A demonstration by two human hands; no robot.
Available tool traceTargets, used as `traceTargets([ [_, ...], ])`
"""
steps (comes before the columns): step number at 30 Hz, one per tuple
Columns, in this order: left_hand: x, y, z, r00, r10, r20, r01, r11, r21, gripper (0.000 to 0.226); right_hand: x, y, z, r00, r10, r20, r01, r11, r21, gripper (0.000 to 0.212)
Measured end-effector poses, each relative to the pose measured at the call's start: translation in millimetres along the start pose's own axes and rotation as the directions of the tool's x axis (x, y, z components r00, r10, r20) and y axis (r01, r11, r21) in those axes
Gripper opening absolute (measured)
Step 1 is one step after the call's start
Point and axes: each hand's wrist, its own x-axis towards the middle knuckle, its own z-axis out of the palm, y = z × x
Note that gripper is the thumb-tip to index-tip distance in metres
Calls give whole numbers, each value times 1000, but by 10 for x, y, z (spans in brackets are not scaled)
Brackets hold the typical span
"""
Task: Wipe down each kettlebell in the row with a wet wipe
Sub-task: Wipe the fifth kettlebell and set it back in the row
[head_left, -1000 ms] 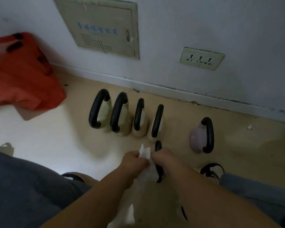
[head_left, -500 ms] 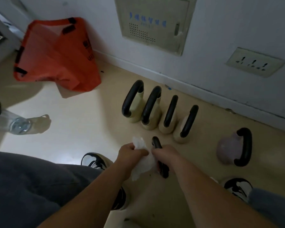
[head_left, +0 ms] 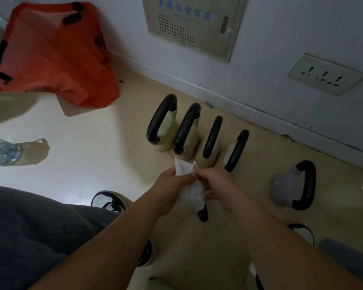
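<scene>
Blue writing on the wall panel (head_left: 194, 24) was too blurred to read. Both the left hand (head_left: 168, 190) and right hand (head_left: 216, 185) pinched a crumpled white wet wipe (head_left: 190, 190) above a black-handled kettlebell (head_left: 203, 214) on the floor, nearer the person than the cream row (head_left: 195, 135). Half a second earlier, the right hand had gripped that handle.

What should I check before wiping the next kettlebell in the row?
1. Wet wipe in hand: ok, left hand and right hand both hold it.
2. Wipe spread flat: not ok, bunched.
3. Kettlebell under the hands: cannot tell its state, mostly hidden.
4. Four cream kettlebells upright in the row: ok.
5. Purple kettlebell in the row: not ok, stands apart on the right.
6. Floor around the row: ok, orange bag lies away.
</scene>
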Motion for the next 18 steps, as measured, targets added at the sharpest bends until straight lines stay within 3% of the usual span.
traceTargets([
  [3, 7, -16, 32, 1000, -3, 2, 3, 999, 46, 43, -56, 81, -70, 994, -69, 89, 57, 991, 124, 36],
  [7, 5, -19, 28, 999, -39, 9, 39, 998, 45, 40, -70, 82, -139, 997, -78, -4, 76, 962, 261, 23],
  [11, -22, -36, -15, 995, -76, -57, 74, 996, -45, 34, -69, 69, -134, 986, -99, -131, 100, 995, -5, 26],
  [13, -67, -45, -19, 986, -132, 103, 152, 962, -227, 41, -66, 76, -91, 986, -118, -122, 113, 992, -47, 30],
  [15, -117, -62, 22, 954, -172, 246, 239, 931, -274, 46, -67, 95, -27, 992, -115, -58, 115, 993, 1, 34],
  [16, -135, -57, 50, 947, -204, 246, 267, 928, -260, 46, -55, 105, -9, 992, -115, -58, 115, 993, -3, 36],
  [18, -86, -61, 48, 959, -262, 104, 280, 928, -246, 42, 11, 147, -24, 980, -116, -163, 108, 992, -58, 37],
])
